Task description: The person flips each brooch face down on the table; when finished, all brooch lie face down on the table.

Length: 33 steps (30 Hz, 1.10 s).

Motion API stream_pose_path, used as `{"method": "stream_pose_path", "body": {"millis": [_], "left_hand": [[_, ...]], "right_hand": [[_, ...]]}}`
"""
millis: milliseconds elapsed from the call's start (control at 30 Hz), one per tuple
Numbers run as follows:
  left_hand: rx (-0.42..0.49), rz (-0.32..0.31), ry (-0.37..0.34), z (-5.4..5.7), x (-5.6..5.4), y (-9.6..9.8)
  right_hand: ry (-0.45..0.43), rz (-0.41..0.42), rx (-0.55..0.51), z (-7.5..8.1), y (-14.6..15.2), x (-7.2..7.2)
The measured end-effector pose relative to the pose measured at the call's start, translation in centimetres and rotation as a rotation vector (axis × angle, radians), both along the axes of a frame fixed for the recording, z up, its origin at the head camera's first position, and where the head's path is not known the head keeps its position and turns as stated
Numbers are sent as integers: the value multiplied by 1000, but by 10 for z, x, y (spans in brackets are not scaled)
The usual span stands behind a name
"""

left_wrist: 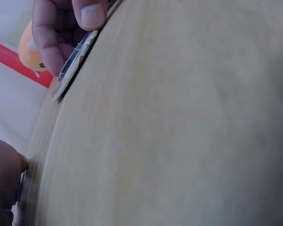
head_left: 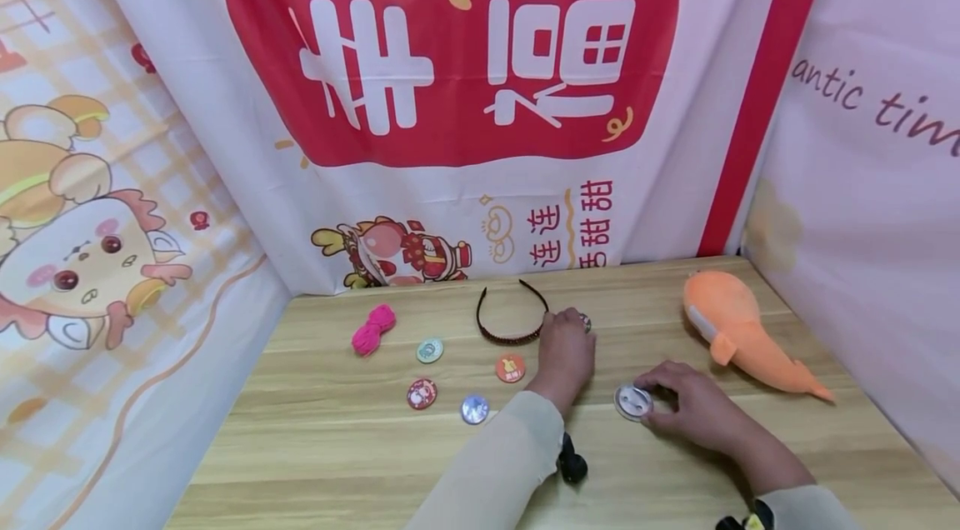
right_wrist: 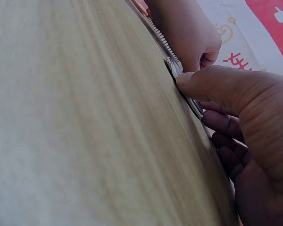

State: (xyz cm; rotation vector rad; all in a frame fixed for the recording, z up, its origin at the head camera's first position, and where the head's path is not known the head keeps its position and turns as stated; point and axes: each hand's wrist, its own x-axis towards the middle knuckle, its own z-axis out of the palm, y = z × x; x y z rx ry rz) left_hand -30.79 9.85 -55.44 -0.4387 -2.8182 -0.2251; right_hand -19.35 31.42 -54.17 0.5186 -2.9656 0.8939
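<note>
A round pin badge (head_left: 633,402) lies face down on the table, its silver back and pin showing. My right hand (head_left: 697,409) pinches it at its right edge; in the right wrist view the thumb rests on the badge (right_wrist: 194,107) with a finger at its far edge. Farther back, my left hand (head_left: 566,351) has its fingers curled over another badge (head_left: 585,322), mostly hidden under them. Just left of that hand is a dark beaded headband (head_left: 510,340), its open end toward the back wall.
Left of my hands lie an orange badge (head_left: 511,368), a blue badge (head_left: 474,409), a red badge (head_left: 422,393) and a green badge (head_left: 430,350). A pink yarn bundle (head_left: 373,330) is at the back left, an orange plush toy (head_left: 738,330) at the right. Printed cloth (head_left: 450,213) walls the table.
</note>
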Motion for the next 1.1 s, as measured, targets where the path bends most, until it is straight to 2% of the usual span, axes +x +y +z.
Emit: {"method": "stream_pose_path", "body": {"millis": [233, 500, 700, 867, 1100], "left_hand": [[44, 6, -4, -3, 0, -4], [7, -9, -7, 2, 3, -9], [28, -8, -10, 1, 3, -14], [74, -19, -6, 2, 6, -17], [140, -32, -58, 2, 16, -17]], "right_hand": [[20, 2, 8, -1, -2, 2], [-6, 7, -4, -3, -7, 3], [7, 16, -1, -3, -10, 3], [31, 10, 11, -2, -8, 3], [9, 3, 1, 0, -2, 2]]}}
